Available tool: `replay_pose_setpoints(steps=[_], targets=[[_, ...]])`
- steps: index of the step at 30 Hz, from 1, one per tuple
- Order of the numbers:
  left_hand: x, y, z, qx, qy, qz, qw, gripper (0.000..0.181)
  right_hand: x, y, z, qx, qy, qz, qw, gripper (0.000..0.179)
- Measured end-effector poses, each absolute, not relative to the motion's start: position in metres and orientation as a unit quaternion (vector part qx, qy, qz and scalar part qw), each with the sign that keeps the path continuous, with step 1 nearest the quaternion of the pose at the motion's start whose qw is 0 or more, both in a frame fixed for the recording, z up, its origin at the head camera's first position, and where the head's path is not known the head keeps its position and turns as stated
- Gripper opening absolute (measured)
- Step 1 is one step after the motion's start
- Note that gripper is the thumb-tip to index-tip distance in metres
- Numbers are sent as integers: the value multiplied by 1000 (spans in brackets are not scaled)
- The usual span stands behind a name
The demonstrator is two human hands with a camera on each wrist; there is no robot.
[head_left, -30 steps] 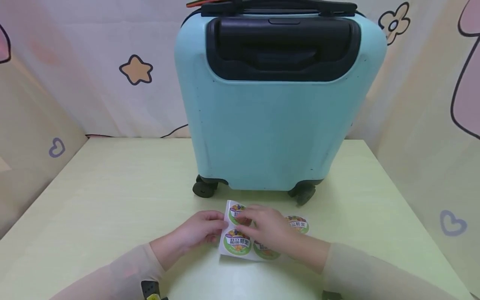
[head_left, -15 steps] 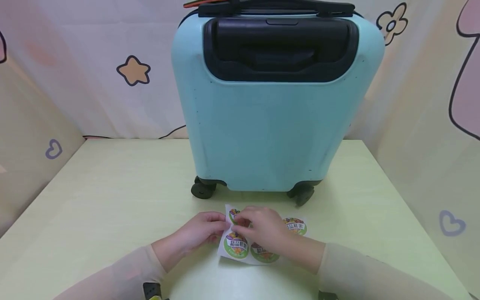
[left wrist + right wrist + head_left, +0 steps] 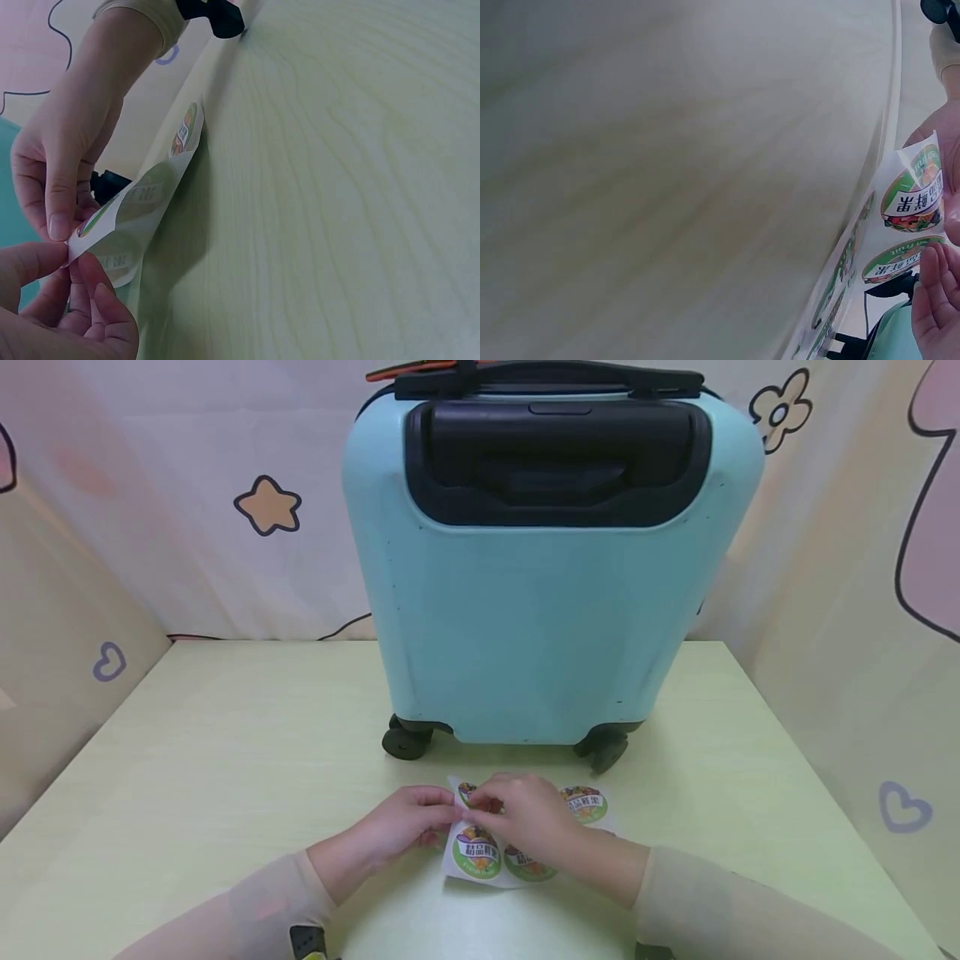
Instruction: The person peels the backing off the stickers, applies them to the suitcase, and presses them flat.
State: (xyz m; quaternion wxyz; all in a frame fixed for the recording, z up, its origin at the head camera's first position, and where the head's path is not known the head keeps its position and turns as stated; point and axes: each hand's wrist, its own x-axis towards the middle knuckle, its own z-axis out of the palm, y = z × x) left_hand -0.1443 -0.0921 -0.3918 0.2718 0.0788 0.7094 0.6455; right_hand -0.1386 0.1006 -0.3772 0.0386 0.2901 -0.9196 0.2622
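Note:
A white sheet of round fruit stickers [image 3: 477, 853] is held off the table between both hands, bent near its left edge. My left hand [image 3: 401, 822] pinches that left edge between thumb and fingers. From above, my right hand [image 3: 528, 810] pinches the same edge close to the left fingertips and covers part of the sheet. In the left wrist view the sheet [image 3: 154, 199] curves away from the two meeting fingertips, its pale back showing. Green-rimmed stickers with printed lettering face the right wrist view, where the sheet [image 3: 911, 195] bends upward.
A light blue suitcase [image 3: 540, 627] with black handle and wheels stands upright on the pale wooden table [image 3: 247, 735], just behind the hands. Patterned cloth walls [image 3: 187, 485] enclose the back and sides. A thin black cable [image 3: 345, 625] runs along the table's back edge.
The sheet's left part has bent and shifted slightly, and its right end has tilted. My right fingertips have moved left, closer to the left fingertips. The suitcase stays in place.

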Motion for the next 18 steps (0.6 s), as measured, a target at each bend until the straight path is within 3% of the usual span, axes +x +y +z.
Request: replay_pose_setpoints(steps=[18], targets=[[-144,-92,-392,80,714,640,272,27,-139,103,-378,279,-907,314,10,10]])
